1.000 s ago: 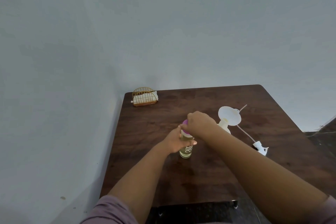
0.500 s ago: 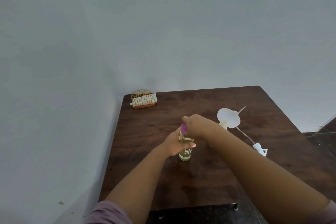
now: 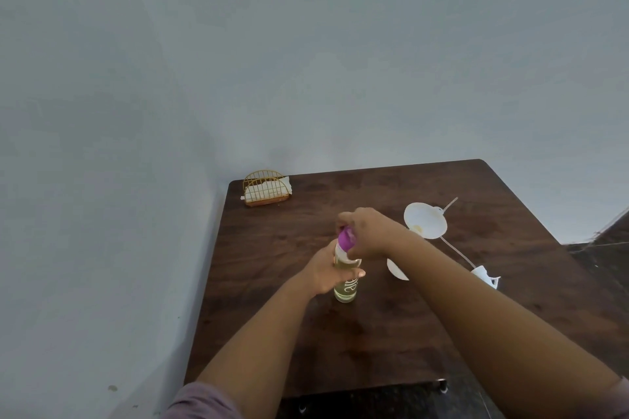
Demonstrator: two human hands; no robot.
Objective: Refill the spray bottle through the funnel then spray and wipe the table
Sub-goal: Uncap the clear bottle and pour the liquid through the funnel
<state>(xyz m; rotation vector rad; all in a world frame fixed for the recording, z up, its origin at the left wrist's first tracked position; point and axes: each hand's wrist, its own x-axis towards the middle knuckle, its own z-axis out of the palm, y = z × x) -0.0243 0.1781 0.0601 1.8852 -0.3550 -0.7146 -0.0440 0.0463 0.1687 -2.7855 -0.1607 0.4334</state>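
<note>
In the middle of the dark brown wooden table [image 3: 374, 343] stands a clear bottle of yellow liquid with a purple cap [image 3: 346, 277]. The left hand [image 3: 326, 274] is wrapped around the bottle's body, keeping it upright. The right hand [image 3: 369, 231] is curled over the purple cap [image 3: 347, 237], pinching it.

Just to the right of the bottle, behind the right arm, is the white plastic funnel [image 3: 425, 224], which seems to sit on the spray bottle, though that is mostly hidden. Further right of the bottle lies the white spray head with its thin tube [image 3: 485, 275]. Far behind the bottle, at the table's corner, is a gold wire napkin holder [image 3: 267, 188].

This looks like the cap-opening step. Next, the cap must come off, then the bottle needs tipping over the funnel slowly.
</note>
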